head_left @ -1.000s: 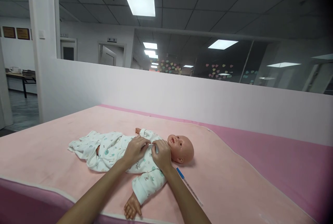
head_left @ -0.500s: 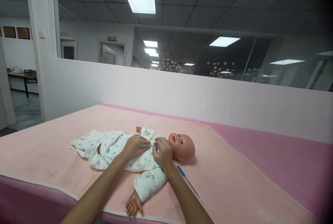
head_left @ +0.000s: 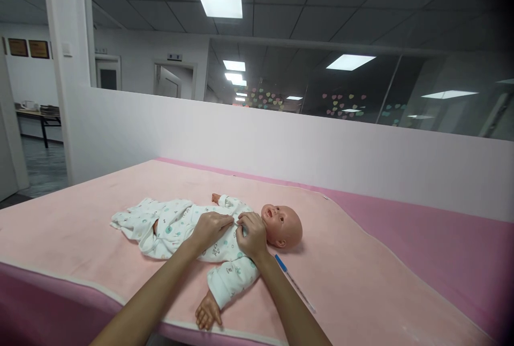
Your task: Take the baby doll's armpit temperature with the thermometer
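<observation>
A baby doll (head_left: 281, 227) lies on its back, head to the right, dressed in a white patterned outfit (head_left: 171, 225). Over its chest, my left hand (head_left: 212, 228) is closed in a pinch with the fingertips pressed together. My right hand (head_left: 251, 233) is closed too, its curled fingers close to the doll's neck and facing the left fingertips. A small pale bit shows between the two hands; whether it is cloth or a separate thin object I cannot tell. The doll's near arm (head_left: 231, 281) stretches toward the table's front edge.
A slim clear tube with a blue cap (head_left: 295, 284) lies beside my right forearm. Beneath everything is a pink padded surface (head_left: 361, 281) with a pale piped front edge. A low white wall (head_left: 321, 148) with glass above it runs along the back.
My left fingertips have tipped slightly, and the pale strip that showed between the hands is now mostly hidden. My right hand stays nearly in place. The camera view has shifted a little.
</observation>
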The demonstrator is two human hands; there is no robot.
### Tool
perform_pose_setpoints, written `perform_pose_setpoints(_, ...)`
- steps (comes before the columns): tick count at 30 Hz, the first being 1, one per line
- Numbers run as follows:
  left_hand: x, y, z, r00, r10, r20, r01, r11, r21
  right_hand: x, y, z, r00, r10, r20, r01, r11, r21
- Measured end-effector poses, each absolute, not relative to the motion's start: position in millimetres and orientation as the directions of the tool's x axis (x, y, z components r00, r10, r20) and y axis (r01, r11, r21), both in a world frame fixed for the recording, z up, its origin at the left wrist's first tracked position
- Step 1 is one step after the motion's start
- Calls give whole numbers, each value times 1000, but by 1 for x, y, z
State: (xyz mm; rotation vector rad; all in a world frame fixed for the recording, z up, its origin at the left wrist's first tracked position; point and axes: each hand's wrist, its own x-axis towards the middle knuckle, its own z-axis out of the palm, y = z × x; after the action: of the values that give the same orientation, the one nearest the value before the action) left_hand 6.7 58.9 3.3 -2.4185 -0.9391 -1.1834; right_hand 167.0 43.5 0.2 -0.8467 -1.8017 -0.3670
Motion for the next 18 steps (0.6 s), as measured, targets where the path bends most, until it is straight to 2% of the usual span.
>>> perform_pose_setpoints(7, 7, 62, 0, 419, 444, 792, 679, -732, 51, 166, 43, 1, -186, 345, 920, 706, 698, -119)
perform_pose_setpoints(14, 5, 56, 7, 357, 580, 732, 750, -645, 145, 167, 41, 2, -205, 341, 918, 719, 688, -95)
perform_pose_setpoints(18, 5, 51, 12, 361, 611, 705, 742, -646, 179, 167, 41, 2, -223, 355, 908, 727, 682, -87)
